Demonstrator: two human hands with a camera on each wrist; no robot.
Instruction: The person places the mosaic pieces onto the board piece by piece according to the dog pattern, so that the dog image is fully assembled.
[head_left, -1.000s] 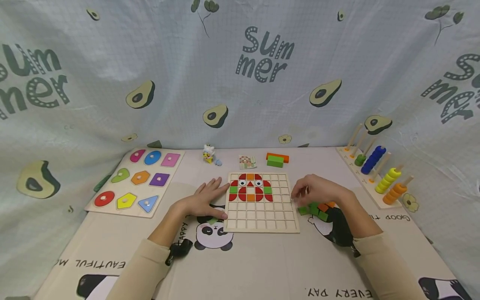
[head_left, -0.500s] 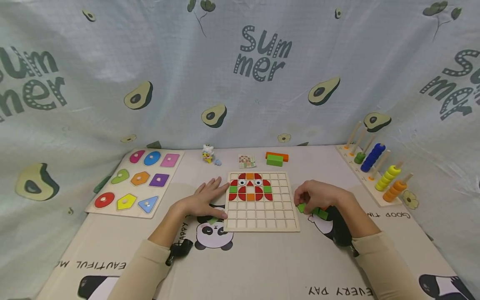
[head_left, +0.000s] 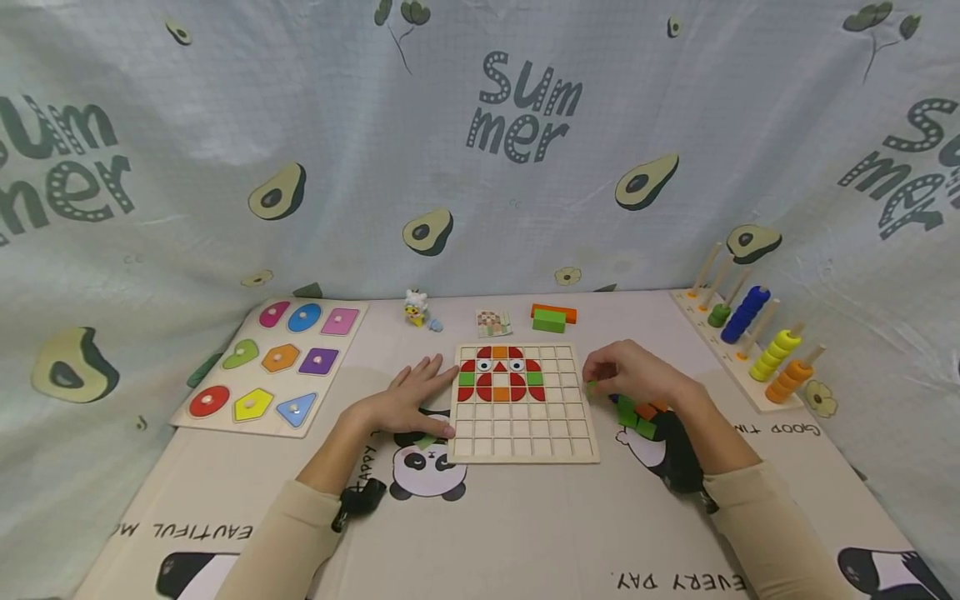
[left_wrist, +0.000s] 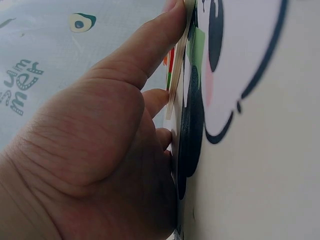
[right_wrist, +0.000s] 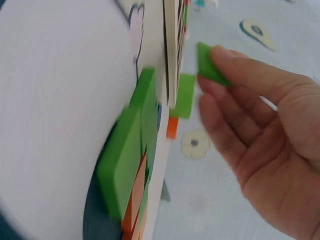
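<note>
A wooden grid board [head_left: 525,433] lies on the table, with red, orange and green tiles [head_left: 501,388] forming a figure with two eyes in its upper left. My left hand [head_left: 411,398] lies flat beside it, fingers spread, its thumb and index fingertips touching the left edge. To the right of the board, my right hand [head_left: 637,372] is raised over the table. Between thumb and fingertips it pinches a small green tile [right_wrist: 210,64], seen clearly in the right wrist view. Below that hand lies a loose pile of green blocks [right_wrist: 122,165] and orange ones [head_left: 651,409].
Behind the board are a small picture card [head_left: 493,323], a green box-shaped block [head_left: 549,321] on an orange one, and a toy figurine [head_left: 416,308]. A shape puzzle board [head_left: 258,375] lies at left. At right stands a peg rack [head_left: 738,367] with coloured beads.
My right hand dipped to the pile of blocks, then rose and moved slightly left with a green tile in its fingers. The left hand has stayed at the board's edge.
</note>
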